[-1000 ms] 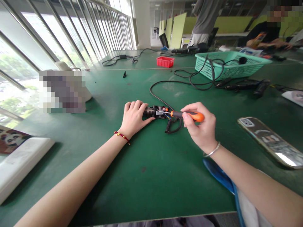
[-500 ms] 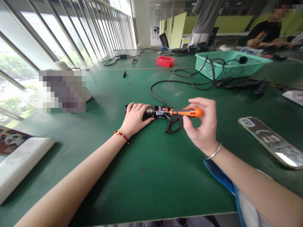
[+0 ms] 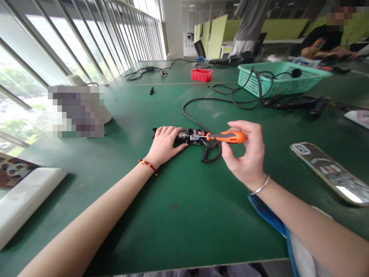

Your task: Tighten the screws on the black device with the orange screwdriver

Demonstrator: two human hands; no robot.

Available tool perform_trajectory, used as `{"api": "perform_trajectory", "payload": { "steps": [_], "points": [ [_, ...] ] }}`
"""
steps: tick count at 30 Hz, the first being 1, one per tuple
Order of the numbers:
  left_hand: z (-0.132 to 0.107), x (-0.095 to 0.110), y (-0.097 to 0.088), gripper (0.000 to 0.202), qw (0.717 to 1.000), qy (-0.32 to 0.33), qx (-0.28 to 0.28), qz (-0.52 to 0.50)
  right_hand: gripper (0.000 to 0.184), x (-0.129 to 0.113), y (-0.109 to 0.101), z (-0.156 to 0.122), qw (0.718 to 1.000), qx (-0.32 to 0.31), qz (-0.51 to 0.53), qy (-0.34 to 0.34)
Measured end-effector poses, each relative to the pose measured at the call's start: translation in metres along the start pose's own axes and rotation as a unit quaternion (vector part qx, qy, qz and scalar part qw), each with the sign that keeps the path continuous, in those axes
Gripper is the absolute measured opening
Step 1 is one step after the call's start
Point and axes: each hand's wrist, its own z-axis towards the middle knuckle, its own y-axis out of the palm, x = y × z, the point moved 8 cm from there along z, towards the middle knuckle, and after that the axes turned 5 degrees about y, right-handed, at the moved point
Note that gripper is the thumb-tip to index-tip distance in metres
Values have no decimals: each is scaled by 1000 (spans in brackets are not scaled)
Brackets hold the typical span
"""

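- Left hand: palm down, clasped over the device; the nearer of the two, touching.
- Device: black, flat on the table, beneath the left hand and out past it on both sides; long axis across, left to right; innards bare toward the right end.
- Screwdriver: orange and grey; shaft leftward over the innards, handle rightward, roughly in line with the device; exact seat of the tip too small to tell.
- Right hand: to the right of the device, apart from it; curled about the handle, thumb and forefinger spread; firmness of hold cannot be told.
- Table: green, scuffed.
- On it, left: white slab.
- Middle: small black part; red tray; black cable, looped.
- Right: teal basket, with cable over its rim; phone, face unclear.
- Room: railing at left; partition; standing person; seated person, far right.
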Motion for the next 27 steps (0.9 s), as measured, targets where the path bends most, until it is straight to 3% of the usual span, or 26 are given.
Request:
{"api": "perform_trajectory", "payload": {
  "steps": [7,13,20,24,27],
  "points": [
    [1,0,0,51,1000,1,-1,-4,14,4,2,0,998,-19,-47,43],
    [1,1,0,52,1000,3,0,-1,42,1,2,-3,1000,-4,-10,0],
    [1,1,0,52,1000,7,-3,5,20,-5,2,0,999,-17,-47,3],
    [1,1,-1,51,1000,9,-1,11,35,-7,0,0,999,-1,-35,-17],
    [1,2,-1,51,1000,10,-1,13,35,-6,2,0,999,-10,-32,-15]
  ]
}}
